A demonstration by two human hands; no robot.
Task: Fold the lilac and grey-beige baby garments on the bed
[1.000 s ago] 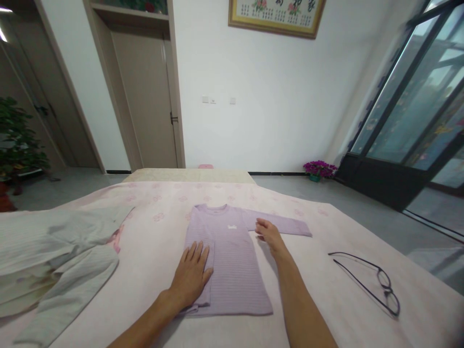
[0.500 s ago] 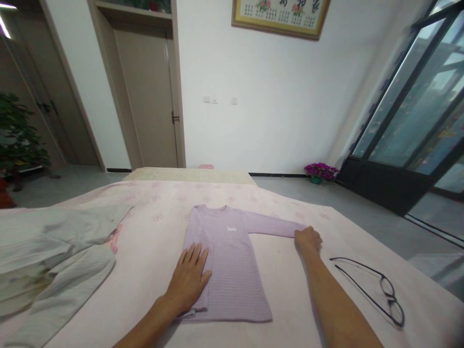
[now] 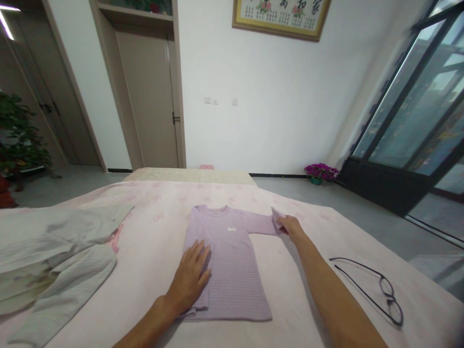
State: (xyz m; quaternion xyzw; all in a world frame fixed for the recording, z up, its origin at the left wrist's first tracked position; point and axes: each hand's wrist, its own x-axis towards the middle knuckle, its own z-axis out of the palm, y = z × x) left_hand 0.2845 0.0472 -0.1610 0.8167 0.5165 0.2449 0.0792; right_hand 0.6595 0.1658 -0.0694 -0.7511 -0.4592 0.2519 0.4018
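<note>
A lilac long-sleeved shirt (image 3: 234, 270) lies flat in front of me, its collar pointing away. One sleeve, on the left side, is folded down along the body. Over that folded sleeve my left hand (image 3: 192, 273) rests flat with its fingers stretched out. My right hand (image 3: 291, 227) pinches the cuff end of the other sleeve (image 3: 261, 223). That cuff is lifted and bent back toward the body, while the part near the shoulder stays on the cloth.
The shirt lies on a pink flowered cloth (image 3: 152, 251). Pale grey-green clothing (image 3: 72, 241) is heaped at the left. Black-framed glasses (image 3: 387, 290) lie unfolded to the right of my right forearm. A potted purple flower (image 3: 321, 171) stands on the floor beyond.
My right hand has moved left toward the shirt's body, bringing the cuff with it, so the outstretched sleeve now doubles back. The left hand has stayed in place.
</note>
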